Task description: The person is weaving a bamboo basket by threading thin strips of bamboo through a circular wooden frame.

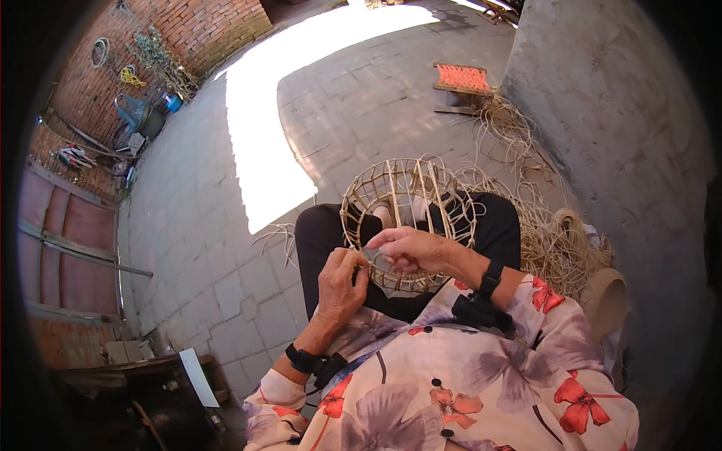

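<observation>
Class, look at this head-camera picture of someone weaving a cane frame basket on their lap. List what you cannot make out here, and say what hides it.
- Near rim of the basket frame: covered by the left hand and right hand.
- What the fingertips pinch: too small to tell.
- Objects by the brick wall: small and bent by the fisheye rim.
- Cane pile: its far side is hidden behind the right sleeve.

The near rim of the woven cane basket frame (410,218) is covered by the right hand (410,248) and the left hand (340,282), so what the fingertips pinch cannot be told. The lap under the frame is mostly hidden. Things along the brick wall (188,30) are too small to identify. The dark clutter at lower left is unreadable.
</observation>
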Tool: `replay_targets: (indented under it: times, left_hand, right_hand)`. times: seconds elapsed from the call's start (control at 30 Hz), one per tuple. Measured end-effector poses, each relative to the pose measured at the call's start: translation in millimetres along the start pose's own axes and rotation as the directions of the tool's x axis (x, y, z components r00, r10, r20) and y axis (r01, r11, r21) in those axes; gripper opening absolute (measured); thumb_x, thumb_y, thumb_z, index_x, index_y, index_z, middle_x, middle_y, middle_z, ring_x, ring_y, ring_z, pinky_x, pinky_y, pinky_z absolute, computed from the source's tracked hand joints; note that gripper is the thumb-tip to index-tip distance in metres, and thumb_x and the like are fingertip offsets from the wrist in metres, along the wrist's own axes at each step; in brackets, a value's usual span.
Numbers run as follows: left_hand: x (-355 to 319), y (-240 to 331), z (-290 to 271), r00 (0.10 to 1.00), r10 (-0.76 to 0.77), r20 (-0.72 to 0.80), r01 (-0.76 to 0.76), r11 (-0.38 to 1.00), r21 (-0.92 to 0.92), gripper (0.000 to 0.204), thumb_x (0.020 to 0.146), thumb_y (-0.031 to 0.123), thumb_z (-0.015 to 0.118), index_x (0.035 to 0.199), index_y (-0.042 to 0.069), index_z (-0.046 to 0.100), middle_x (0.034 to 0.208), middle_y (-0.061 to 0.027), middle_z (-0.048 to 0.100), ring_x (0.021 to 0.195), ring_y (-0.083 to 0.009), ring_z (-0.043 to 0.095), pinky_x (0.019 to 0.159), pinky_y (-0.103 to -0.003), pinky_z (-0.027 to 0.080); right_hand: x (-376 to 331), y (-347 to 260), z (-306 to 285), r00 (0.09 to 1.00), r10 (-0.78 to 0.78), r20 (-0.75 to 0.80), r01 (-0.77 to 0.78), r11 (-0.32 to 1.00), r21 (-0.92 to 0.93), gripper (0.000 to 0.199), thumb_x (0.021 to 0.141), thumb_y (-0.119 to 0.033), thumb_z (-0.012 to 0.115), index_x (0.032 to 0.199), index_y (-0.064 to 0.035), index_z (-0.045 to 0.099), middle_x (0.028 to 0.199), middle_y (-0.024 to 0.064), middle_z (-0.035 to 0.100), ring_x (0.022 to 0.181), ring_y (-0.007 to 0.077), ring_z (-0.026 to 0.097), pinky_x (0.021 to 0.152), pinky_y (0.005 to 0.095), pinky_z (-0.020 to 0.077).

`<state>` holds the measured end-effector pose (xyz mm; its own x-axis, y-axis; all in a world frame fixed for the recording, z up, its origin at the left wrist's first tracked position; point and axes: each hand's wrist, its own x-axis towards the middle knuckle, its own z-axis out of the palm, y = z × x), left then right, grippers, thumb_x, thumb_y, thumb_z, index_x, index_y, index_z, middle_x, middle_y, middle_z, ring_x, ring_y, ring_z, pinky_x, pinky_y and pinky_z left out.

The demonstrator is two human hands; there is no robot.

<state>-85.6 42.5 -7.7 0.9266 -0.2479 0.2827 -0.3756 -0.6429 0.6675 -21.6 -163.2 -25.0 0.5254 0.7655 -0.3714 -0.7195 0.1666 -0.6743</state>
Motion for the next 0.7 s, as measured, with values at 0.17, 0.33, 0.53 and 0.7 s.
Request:
replay_targets:
  times: [0.17, 0.33, 0.53, 0.7]
  left_hand:
    - [2.4, 7.7, 14.8, 0.988, 0.056, 0.144, -0.053, 0.998, -0.025, 0.018, 0.075, 0.006, 0.070, 0.090, 0.002, 0.060, 0.087, -0.0125, 0.056, 0.082, -0.0300, 0.059, 0.071, -0.038, 0.049]
    - [-3.9, 4.9, 12.9, 0.948, 0.042, 0.315, -0.056, 0.998, 0.037, 0.022, 0.075, 0.012, 0.071, 0.095, 0.006, 0.065, 0.088, -0.0125, 0.057, 0.088, -0.0295, 0.059, 0.074, -0.040, 0.048]
    - [-2.0, 8.9, 12.7, 0.948, 0.002, 0.319, -0.029, 0.996, 0.079, 0.026, 0.074, 0.013, 0.071, 0.100, 0.008, 0.068, 0.088, -0.0112, 0.059, 0.083, -0.0302, 0.060, 0.075, -0.038, 0.050]
    - [23.9, 30.3, 17.2, 0.915, -0.222, 0.336, 0.329, 0.892, -0.309, 0.020, 0.084, 0.014, 0.068, 0.099, 0.002, 0.066, 0.089, -0.0074, 0.067, 0.073, -0.0153, 0.066, 0.063, -0.030, 0.054]
  right_hand:
    - [-4.9, 12.5, -1.7, 0.987, -0.157, -0.042, 0.157, 0.988, -0.011, 0.043, 0.088, -0.016, 0.060, 0.126, 0.0004, 0.049, 0.073, -0.0033, 0.046, 0.058, 0.0052, 0.042, 0.049, 0.0200, 0.0333]
    - [-14.0, 29.8, -4.1, 0.976, -0.217, -0.028, 0.219, 0.965, 0.145, 0.036, 0.091, -0.018, 0.059, 0.123, -0.0014, 0.053, 0.074, -0.0043, 0.047, 0.060, 0.0047, 0.044, 0.051, 0.0198, 0.0351]
    - [-8.6, 6.6, -18.7, 0.695, -0.687, 0.212, 0.413, 0.139, -0.900, 0.019, 0.095, -0.022, 0.056, 0.096, -0.0049, 0.063, 0.079, 0.0001, 0.055, 0.066, 0.0085, 0.053, 0.055, 0.0254, 0.0429]
    - [-37.5, -34.8, -0.6, 0.921, -0.359, -0.153, 0.155, 0.697, -0.700, 0.012, 0.091, -0.015, 0.061, 0.093, -0.0032, 0.063, 0.075, 0.0019, 0.062, 0.062, 0.0079, 0.057, 0.056, 0.0238, 0.0470]
